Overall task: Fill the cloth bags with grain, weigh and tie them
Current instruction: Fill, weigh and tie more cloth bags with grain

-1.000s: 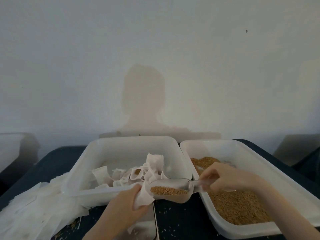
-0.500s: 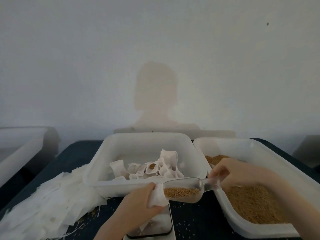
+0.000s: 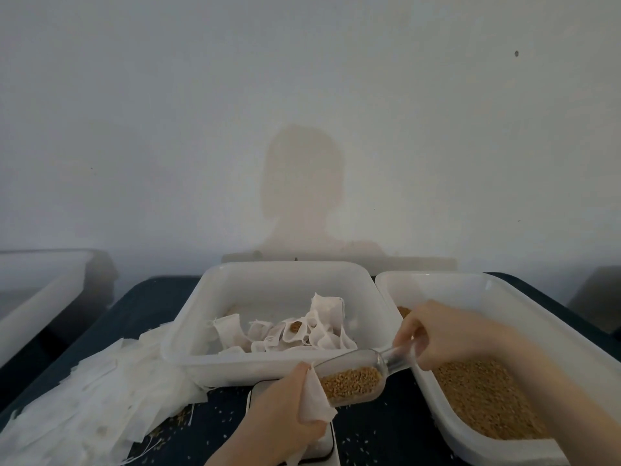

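My left hand [image 3: 282, 408] grips a small white cloth bag [image 3: 314, 400] by its mouth, low in the middle of the view. My right hand [image 3: 447, 334] holds the handle of a clear plastic scoop [image 3: 356, 375] loaded with brown grain. The scoop tilts down to the left, and its lip sits inside the bag's opening. Both are above a white scale [image 3: 327, 445], mostly hidden under my left hand. The grain tray [image 3: 470, 398] stands on the right. Several filled bags [image 3: 302, 331] lie in the middle white tub [image 3: 279, 364].
A pile of flat empty cloth bags [image 3: 87, 398] lies on the dark table [image 3: 144, 304] at the left. Loose grains are scattered on the table near the scale. Another white tub [image 3: 37, 297] stands at the far left. A plain wall rises behind.
The scoop has tipped further down toward the bag, and its lip now sits in the bag's mouth. The view has shifted slightly.
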### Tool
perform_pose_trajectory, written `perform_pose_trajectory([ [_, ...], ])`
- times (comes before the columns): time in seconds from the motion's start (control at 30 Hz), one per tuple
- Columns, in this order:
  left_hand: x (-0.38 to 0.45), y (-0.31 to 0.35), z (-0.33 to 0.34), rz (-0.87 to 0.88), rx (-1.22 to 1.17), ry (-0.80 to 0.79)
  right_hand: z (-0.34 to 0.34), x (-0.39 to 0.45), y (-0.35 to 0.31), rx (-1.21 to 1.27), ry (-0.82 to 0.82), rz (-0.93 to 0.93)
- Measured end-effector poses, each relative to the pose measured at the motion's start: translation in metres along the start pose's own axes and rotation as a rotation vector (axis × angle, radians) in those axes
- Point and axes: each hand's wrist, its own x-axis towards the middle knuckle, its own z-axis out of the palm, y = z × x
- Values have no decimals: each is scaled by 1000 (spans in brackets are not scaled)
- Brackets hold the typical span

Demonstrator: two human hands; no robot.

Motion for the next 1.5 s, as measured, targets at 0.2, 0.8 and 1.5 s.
perform_pose_trajectory([
  [0.2, 5, 4, 3, -113, -259, -129, -4, 3, -11, 19, -40, -13],
  [0.8, 6, -1, 7, -194, -298, -43, -2, 0, -81, -729, 444, -113],
  [1.5, 10, 1, 1, -222, -360, 8, 14, -11, -77, -905, 864, -222],
])
